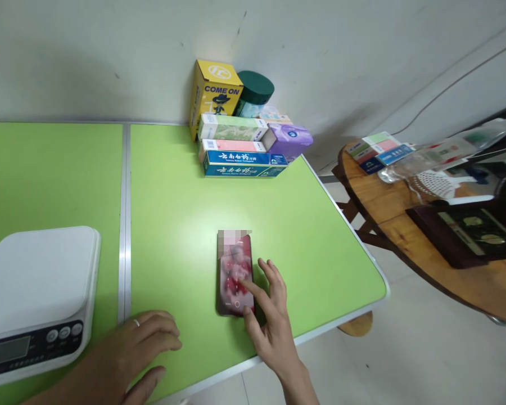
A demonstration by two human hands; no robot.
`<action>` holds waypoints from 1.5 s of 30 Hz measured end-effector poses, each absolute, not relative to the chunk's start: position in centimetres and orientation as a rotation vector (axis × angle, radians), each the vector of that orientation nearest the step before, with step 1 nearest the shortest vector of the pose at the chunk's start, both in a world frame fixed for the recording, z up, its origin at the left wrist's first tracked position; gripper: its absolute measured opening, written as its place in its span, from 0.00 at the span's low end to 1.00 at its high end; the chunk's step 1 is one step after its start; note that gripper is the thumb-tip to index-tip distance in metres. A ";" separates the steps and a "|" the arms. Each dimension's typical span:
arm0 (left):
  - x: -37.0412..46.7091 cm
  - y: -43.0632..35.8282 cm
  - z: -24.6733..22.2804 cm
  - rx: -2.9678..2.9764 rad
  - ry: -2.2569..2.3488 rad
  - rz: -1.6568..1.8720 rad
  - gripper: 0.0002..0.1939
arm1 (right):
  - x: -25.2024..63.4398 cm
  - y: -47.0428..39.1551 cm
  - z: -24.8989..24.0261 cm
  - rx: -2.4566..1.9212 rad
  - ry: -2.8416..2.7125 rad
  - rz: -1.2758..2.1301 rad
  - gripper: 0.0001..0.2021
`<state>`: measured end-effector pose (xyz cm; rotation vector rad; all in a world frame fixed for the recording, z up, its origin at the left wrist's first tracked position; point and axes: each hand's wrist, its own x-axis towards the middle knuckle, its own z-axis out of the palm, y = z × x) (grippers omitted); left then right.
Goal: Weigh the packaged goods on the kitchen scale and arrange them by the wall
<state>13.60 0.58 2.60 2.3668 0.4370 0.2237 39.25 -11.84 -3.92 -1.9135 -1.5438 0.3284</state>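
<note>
A phone (231, 287) with a lit reddish screen lies flat on the green table (172, 225). My right hand (270, 315) is at its right side, with the index finger over the screen and the thumb near the lower right edge. Its fingers are spread and it grips nothing. To the left of the phone, my left hand (147, 343) rests at the table's front part, fingers loosely bent and apart, with a ring on one finger and nothing held. Left of that hand is a white scale (42, 275) with a dark display panel.
By the wall stand a yellow box (217, 84), a green-lidded jar (256, 87), a purple box (290, 140) and blue toothpaste boxes (244, 164). A round wooden table (375, 208) at the right holds boxes, a plastic bottle (447, 149) and a dark case.
</note>
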 end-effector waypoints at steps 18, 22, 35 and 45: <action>13.6 -0.2 2.0 2.339 0.482 0.259 0.19 | 39.6 -14.1 -3.4 -1.849 -1.557 0.126 0.21; 13.8 -0.7 1.9 2.309 0.524 0.281 0.20 | 39.6 -14.0 -3.5 -1.852 -1.534 0.159 0.21; 13.4 -0.3 2.2 2.338 0.508 0.248 0.20 | 39.3 -12.1 -3.5 -1.883 -1.572 0.253 0.20; 14.1 0.1 2.4 2.323 0.453 0.186 0.21 | 39.1 -11.5 -3.4 -1.881 -1.618 0.297 0.21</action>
